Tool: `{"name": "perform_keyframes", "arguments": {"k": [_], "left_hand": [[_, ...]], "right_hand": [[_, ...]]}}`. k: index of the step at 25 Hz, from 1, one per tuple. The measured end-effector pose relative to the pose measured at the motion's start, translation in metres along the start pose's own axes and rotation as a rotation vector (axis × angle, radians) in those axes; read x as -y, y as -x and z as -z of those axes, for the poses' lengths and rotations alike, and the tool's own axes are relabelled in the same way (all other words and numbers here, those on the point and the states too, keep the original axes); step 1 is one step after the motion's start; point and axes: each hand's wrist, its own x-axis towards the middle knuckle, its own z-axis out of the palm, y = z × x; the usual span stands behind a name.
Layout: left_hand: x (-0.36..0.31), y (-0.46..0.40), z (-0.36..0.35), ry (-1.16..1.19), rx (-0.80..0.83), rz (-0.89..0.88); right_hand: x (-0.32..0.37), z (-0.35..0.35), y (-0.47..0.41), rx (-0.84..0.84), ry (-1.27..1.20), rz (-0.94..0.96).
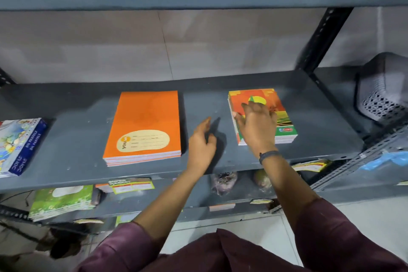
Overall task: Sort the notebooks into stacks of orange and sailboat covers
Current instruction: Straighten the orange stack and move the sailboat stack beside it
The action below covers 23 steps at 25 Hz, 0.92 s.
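1. The orange stack (pixel 143 126) lies on the grey shelf (pixel 309 121), left of centre; its top cover carries a cream label reading "YOUVA".
2. The sailboat stack (pixel 284 117) sits on the same shelf, well apart to the right, with a small red logo too blurred to read.
3. A blue box (pixel 19 146) at the far left has print that cannot be made out.
4. The right hand (pixel 256 126) rests flat on the sailboat stack, fingers spread, its grip closed on nothing.
5. The left hand (pixel 202 143) hangs between the stacks, its grip loose and empty.
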Motion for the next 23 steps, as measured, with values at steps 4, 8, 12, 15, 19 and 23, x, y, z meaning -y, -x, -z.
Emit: {"name": "perform_keyframes", "arguments": {"k": [4, 8, 12, 15, 19, 23], "left_hand": [[-0.012, -0.004, -0.046, 0.195, 0.091, 0.273], [-0.021, -0.003, -0.064, 0.198, 0.115, 0.299], [-0.025, 0.004, -0.073, 0.077, 0.144, 0.267], [-0.021, 0.004, -0.065, 0.079, 0.103, 0.271], [-0.012, 0.002, -0.045, 0.088, -0.017, 0.314], [-0.004, 0.005, -0.025, 0.174, -0.17, 0.299]], "right_hand": [[-0.054, 0.009, 0.0, -0.071, -0.061, -0.307], [-0.081, 0.008, 0.01, -0.063, -0.469, -0.512], [-0.08, 0.006, 0.011, -0.109, -0.631, -0.58], [-0.073, 0.002, 0.012, -0.105, -0.635, -0.552], [-0.048, -0.008, 0.012, -0.069, -0.663, -0.483], [-0.015, -0.017, 0.017, -0.046, -0.706, -0.434]]}}
